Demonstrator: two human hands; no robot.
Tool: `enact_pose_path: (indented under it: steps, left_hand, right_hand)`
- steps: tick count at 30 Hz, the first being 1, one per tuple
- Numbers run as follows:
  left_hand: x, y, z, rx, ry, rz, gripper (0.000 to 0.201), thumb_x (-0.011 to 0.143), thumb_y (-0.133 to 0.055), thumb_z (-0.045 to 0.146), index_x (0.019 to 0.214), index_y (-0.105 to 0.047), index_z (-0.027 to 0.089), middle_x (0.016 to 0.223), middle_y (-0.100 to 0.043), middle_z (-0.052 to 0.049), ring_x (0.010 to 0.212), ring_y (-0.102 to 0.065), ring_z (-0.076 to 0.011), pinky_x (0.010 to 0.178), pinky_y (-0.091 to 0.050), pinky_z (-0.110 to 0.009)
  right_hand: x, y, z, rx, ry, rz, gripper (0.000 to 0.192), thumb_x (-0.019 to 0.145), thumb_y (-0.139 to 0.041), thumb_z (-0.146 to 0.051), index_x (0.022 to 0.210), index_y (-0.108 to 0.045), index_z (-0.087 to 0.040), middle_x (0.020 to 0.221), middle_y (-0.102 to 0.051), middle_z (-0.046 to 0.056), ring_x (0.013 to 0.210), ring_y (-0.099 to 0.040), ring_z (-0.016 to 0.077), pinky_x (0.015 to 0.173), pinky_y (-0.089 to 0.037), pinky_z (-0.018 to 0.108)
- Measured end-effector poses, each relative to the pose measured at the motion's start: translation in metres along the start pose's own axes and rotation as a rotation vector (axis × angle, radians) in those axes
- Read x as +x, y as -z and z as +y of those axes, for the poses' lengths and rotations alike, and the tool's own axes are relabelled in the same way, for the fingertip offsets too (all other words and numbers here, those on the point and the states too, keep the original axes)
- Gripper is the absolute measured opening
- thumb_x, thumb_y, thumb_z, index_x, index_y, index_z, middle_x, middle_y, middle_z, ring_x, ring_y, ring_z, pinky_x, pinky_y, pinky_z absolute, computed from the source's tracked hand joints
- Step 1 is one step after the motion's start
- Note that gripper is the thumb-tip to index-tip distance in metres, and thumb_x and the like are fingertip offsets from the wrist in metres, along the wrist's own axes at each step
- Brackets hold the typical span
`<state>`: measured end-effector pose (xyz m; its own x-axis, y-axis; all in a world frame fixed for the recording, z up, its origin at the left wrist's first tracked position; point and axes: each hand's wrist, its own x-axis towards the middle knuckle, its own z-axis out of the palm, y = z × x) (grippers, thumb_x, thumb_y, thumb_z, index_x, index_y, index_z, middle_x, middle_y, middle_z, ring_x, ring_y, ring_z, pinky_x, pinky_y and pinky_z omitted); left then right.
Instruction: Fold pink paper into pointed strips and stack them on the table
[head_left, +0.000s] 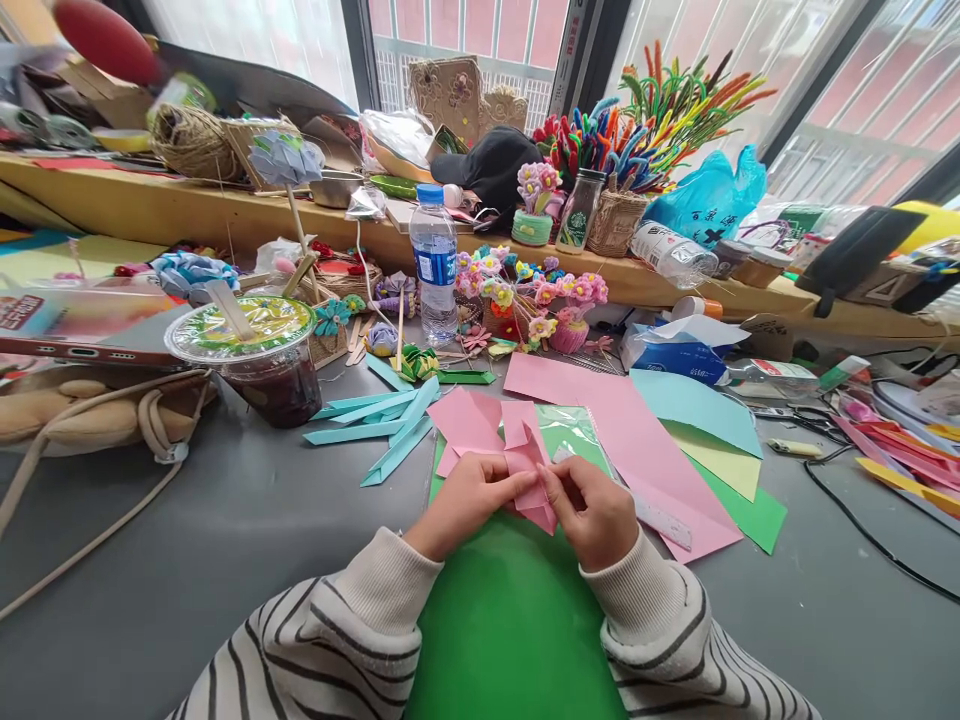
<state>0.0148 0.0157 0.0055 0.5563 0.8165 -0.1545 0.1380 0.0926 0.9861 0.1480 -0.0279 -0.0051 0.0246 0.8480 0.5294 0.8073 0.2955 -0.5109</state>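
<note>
Grey matte table [225, 540], both hands' grip, left hand [466, 500], right hand [596, 512], pinching creased pink paper [529, 470], green sheet [510, 620] beneath

Two hands [525, 505]; one water bottle [434, 262]; one lidded cup [255, 358].

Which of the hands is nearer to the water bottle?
Left. The left hand lies below the water bottle, a little right of it. The right hand is further right. Both hold the pink paper.
</note>
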Motion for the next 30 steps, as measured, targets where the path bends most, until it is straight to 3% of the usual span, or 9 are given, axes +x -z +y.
enact_pose_path:
  steps: [5,10,13,21,30]
  left_hand:
    - [-0.0013,0.0011,0.0003,0.003,0.021,0.011,0.033,0.065,-0.052,0.039,0.048,-0.044,0.011,0.048,-0.035,0.004,0.047,-0.030,-0.0055,0.042,-0.021,-0.018]
    - [-0.0023,0.0025,-0.0023,0.025,0.028,0.013,0.032,0.066,-0.051,0.040,0.056,-0.050,0.010,0.051,-0.036,0.004,0.049,-0.031,-0.0063,0.044,-0.023,-0.018]
    - [-0.0024,0.0030,-0.0027,0.029,0.039,0.014,0.033,0.066,-0.051,0.041,0.056,-0.050,0.010,0.050,-0.036,0.004,0.048,-0.030,-0.0061,0.043,-0.022,-0.018]
    - [-0.0031,0.0031,-0.0002,0.017,-0.011,0.029,0.036,0.063,-0.053,0.044,0.055,-0.055,0.009,0.048,-0.040,0.003,0.046,-0.032,-0.0061,0.042,-0.022,-0.018]
    - [-0.0014,0.0018,-0.0034,-0.053,0.015,0.021,0.034,0.062,-0.056,0.041,0.062,-0.060,0.008,0.057,-0.053,-0.001,0.052,-0.043,-0.0088,0.049,-0.034,-0.019]
  right_hand:
    - [0.0000,0.0008,0.0021,0.132,-0.028,0.008,0.019,0.075,-0.045,-0.024,0.060,-0.052,-0.016,0.050,-0.051,-0.001,0.043,-0.043,0.0086,0.044,-0.034,0.020]
    - [0.0036,0.0034,0.0085,0.645,-0.340,-0.173,0.022,0.070,-0.051,-0.035,0.061,-0.054,-0.016,0.046,-0.045,-0.004,0.038,-0.037,0.0063,0.036,-0.028,0.020]
    - [0.0050,0.0025,0.0100,0.836,-0.469,-0.236,0.023,0.067,-0.055,-0.037,0.061,-0.052,-0.016,0.043,-0.039,-0.007,0.034,-0.031,0.0040,0.033,-0.022,0.019]
    - [0.0045,0.0003,0.0074,0.877,-0.517,-0.238,0.027,0.063,-0.058,-0.040,0.061,-0.049,-0.015,0.043,-0.038,-0.008,0.034,-0.030,0.0035,0.033,-0.021,0.019]
    - [0.0039,0.0006,0.0071,0.846,-0.504,-0.234,0.025,0.063,-0.059,-0.039,0.062,-0.050,-0.015,0.045,-0.038,-0.007,0.036,-0.031,0.0039,0.033,-0.022,0.018]
